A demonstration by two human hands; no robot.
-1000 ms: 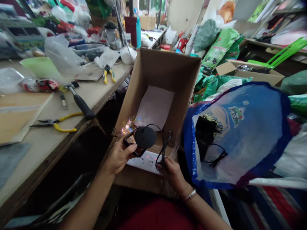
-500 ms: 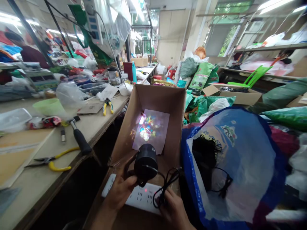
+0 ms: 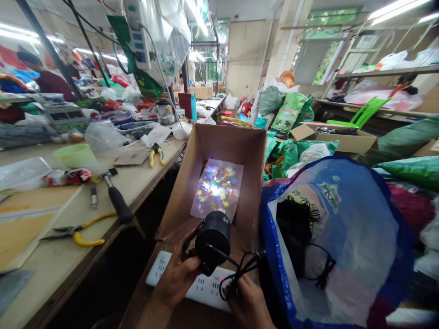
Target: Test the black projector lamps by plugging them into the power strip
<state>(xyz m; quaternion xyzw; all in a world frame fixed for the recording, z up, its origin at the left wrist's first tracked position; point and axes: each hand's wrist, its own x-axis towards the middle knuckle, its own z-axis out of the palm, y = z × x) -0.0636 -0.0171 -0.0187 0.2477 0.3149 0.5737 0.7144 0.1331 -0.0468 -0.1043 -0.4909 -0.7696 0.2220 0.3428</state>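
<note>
My left hand (image 3: pixel 176 278) is closed around the bracket side of a black cylindrical projector lamp (image 3: pixel 213 235), which points into an open cardboard box (image 3: pixel 229 137). Coloured stars and bright spots from it fall on a sheet of paper (image 3: pixel 236 178) against the box's inside. From the lamp's back a black cable (image 3: pixel 219 251) runs to a looped bundle, which my right hand (image 3: pixel 248 297) grips. Below both hands lies a white power strip (image 3: pixel 206 292) with a small red light; the right hand partly covers its end. The cable's plug is hidden.
Right of the box stands a large blue-rimmed bag (image 3: pixel 356 237) with black corded items (image 3: pixel 293 224) inside. On the left workbench (image 3: pixel 113 246) lie yellow-handled pliers (image 3: pixel 80 235), a hammer (image 3: pixel 118 201) and smaller pliers (image 3: pixel 157 155). Another person (image 3: pixel 48 77) is at the far left.
The lamp has shifted slightly right and its aim has moved, so the light pattern now sits nearer the paper's middle with clearer stars. Both hands keep their holds.
</note>
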